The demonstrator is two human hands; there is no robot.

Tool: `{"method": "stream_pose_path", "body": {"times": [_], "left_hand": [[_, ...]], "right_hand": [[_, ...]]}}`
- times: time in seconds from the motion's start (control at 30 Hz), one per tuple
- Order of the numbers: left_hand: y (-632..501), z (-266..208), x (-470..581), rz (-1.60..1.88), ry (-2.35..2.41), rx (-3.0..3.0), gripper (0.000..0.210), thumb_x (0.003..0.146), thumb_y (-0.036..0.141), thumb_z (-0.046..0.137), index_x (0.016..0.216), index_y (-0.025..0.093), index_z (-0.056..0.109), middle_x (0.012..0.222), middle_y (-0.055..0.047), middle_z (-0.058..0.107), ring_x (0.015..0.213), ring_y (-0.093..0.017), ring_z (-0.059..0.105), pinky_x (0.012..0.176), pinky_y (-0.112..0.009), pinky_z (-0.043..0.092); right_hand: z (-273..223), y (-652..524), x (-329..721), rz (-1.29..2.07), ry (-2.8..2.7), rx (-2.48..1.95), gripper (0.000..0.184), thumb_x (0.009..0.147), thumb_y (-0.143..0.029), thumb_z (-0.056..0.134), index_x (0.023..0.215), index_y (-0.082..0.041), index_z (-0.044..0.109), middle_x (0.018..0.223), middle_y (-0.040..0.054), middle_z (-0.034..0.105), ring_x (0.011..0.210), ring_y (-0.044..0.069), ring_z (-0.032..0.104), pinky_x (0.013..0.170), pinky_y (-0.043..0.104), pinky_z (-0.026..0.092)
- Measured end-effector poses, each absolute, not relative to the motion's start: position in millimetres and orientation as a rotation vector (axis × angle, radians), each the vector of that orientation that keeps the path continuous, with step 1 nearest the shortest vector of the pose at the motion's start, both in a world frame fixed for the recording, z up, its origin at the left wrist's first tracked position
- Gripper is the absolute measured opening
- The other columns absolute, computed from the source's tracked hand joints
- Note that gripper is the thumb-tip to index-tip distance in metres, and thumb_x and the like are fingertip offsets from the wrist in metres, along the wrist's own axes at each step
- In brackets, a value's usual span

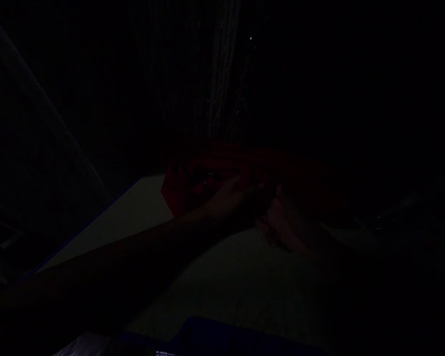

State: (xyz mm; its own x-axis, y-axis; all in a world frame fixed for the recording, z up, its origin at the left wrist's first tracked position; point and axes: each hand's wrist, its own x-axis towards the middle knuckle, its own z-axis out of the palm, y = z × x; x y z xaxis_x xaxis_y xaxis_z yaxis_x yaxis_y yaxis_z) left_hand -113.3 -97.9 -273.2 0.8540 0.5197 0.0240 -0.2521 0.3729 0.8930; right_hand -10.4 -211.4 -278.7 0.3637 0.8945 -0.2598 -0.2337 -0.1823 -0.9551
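The view is very dark. A dark red cloth (172,195) lies bunched across a pale surface (222,282). My left hand (226,200) reaches in from the lower left and rests on or against the cloth. Its thumb shows, but most of its fingers fade into the dark. Close on its right, my right hand (282,225) is at the cloth's near edge, fingers curled in and thumb raised, a little blurred. Anything inside that closed hand is hidden. Small glints (207,178) show in the cloth's folds left of my left hand.
Blue edging (96,217) runs along the surface's left side, and a blue piece (211,331) lies along its near side. Faint hanging strands (224,64) show behind the cloth. A pale diagonal bar or edge (55,118) crosses the left. The far right is black.
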Motion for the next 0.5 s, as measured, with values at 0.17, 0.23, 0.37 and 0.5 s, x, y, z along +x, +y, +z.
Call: {"method": "stream_pose_path", "body": {"times": [0.17, 0.23, 0.37, 0.5], "left_hand": [[-98, -284, -116, 0.474, 0.161, 1.192, 0.036, 0.086, 0.017, 0.069, 0.121, 0.016, 0.063, 0.104, -0.009, 0.072, 0.086, -0.021, 0.073, 0.079, -0.036, 0.060], [-94, -289, -114, 0.526, 0.154, 1.304, 0.046, 0.085, 0.017, 0.071, 0.130, 0.016, 0.059, 0.114, -0.010, 0.072, 0.096, -0.024, 0.073, 0.084, -0.037, 0.059], [-88, -297, -113, 0.541, 0.116, 1.518, 0.048, 0.087, 0.021, 0.071, 0.132, 0.015, 0.058, 0.124, -0.013, 0.071, 0.107, -0.027, 0.071, 0.090, -0.038, 0.058], [-87, -296, -118, 0.456, 0.007, 1.711, 0.053, 0.089, 0.029, 0.073, 0.137, 0.018, 0.054, 0.124, -0.013, 0.071, 0.102, -0.026, 0.073, 0.087, -0.039, 0.059]], "right_hand": [[-277, -208, 5, 0.877, -0.421, -1.276, 0.052, 0.076, -0.053, 0.084, 0.104, -0.023, 0.053, 0.085, -0.0040, 0.052, 0.060, 0.007, 0.052, 0.043, 0.015, 0.036], [-278, -209, 12, 0.849, -0.404, -1.271, 0.062, 0.060, -0.045, 0.095, 0.097, -0.020, 0.053, 0.080, -0.0055, 0.048, 0.060, 0.005, 0.050, 0.042, 0.014, 0.033], [-280, -216, 13, 0.841, -0.465, -1.354, 0.065, 0.058, -0.056, 0.094, 0.091, -0.020, 0.053, 0.079, -0.0044, 0.051, 0.065, 0.007, 0.053, 0.050, 0.018, 0.043], [-283, -222, 8, 0.849, -0.624, -1.705, 0.064, 0.065, -0.074, 0.083, 0.083, -0.020, 0.054, 0.070, -0.0009, 0.055, 0.060, 0.012, 0.054, 0.052, 0.025, 0.045]]}}
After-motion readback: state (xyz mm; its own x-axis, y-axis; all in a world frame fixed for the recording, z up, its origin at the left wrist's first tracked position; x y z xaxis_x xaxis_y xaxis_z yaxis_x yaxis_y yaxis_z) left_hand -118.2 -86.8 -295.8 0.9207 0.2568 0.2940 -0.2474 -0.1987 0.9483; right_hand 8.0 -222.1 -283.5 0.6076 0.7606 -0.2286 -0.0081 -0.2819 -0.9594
